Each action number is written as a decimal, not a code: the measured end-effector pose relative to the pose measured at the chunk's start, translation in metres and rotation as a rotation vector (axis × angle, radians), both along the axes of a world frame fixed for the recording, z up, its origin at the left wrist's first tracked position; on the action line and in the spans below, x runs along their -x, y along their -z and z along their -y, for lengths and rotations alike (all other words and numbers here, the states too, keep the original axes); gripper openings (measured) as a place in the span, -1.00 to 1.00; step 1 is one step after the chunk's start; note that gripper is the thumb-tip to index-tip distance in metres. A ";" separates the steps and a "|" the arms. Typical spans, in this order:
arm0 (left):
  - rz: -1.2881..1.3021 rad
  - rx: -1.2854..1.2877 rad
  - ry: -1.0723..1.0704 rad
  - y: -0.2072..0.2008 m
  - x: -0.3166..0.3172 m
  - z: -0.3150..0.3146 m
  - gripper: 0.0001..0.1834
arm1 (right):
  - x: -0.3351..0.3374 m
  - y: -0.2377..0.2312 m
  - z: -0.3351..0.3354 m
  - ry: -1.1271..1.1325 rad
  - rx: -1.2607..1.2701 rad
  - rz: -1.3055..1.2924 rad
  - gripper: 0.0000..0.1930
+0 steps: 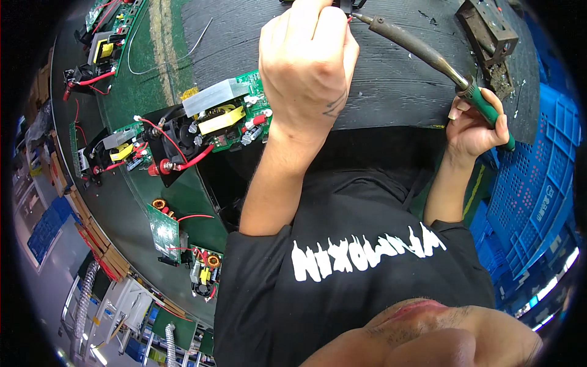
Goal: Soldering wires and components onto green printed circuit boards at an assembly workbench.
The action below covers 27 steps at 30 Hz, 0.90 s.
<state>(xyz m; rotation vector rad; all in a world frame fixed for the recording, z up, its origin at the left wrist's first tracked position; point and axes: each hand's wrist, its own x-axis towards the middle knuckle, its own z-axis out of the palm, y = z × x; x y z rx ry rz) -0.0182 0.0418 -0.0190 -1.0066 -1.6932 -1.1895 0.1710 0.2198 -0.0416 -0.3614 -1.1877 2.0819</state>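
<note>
Black cotton shirt (348, 244) nearest; right hand (474, 125) grip clenched on green-handled soldering iron (428, 55); left hand (309, 61) grip unclear.

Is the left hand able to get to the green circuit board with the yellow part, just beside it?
Probably yes. The left hand is closed on something small at the top edge, and the green circuit board lies right beside its wrist with nothing between them. It would have to let go first, since its fingers are busy.

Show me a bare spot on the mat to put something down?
The black mat is bare between the left hand, the soldering iron in the right hand, and its near edge. The conveyor at left is crowded with circuit boards.
</note>
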 end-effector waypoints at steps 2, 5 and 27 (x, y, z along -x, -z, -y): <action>0.022 0.044 -0.006 -0.004 -0.001 0.001 -0.82 | 0.000 -0.002 0.002 0.029 -0.009 0.028 -0.41; 0.021 0.001 0.022 -0.001 0.000 -0.001 -0.83 | -0.002 0.000 -0.001 0.026 -0.028 0.019 -0.40; 0.035 0.020 0.024 0.000 -0.001 0.002 -0.84 | -0.003 0.005 -0.002 0.013 -0.014 -0.026 -0.41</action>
